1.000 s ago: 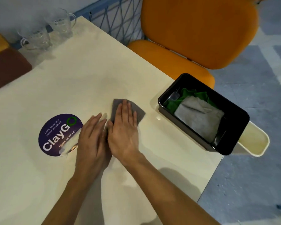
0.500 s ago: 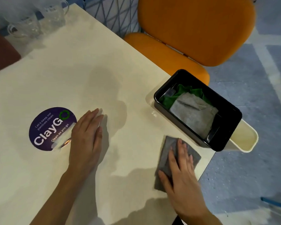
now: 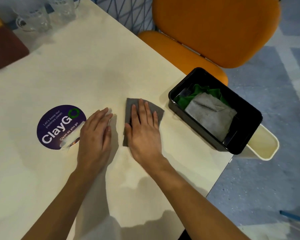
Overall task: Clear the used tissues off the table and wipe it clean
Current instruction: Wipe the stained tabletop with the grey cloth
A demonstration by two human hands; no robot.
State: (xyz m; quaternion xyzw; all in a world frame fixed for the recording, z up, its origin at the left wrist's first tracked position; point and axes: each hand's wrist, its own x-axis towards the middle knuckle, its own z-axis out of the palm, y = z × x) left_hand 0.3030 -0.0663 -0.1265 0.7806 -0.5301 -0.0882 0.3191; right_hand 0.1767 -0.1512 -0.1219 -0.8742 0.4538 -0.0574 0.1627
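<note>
swept back from the table (image 3: 93,66) edge, flat right hand (image 3: 144,129) presses the cloth (image 3: 156,110) to wipe; flat left hand (image 3: 95,134) braces.

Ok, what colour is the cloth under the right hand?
The cloth is plain dark grey, per the head view.
</note>
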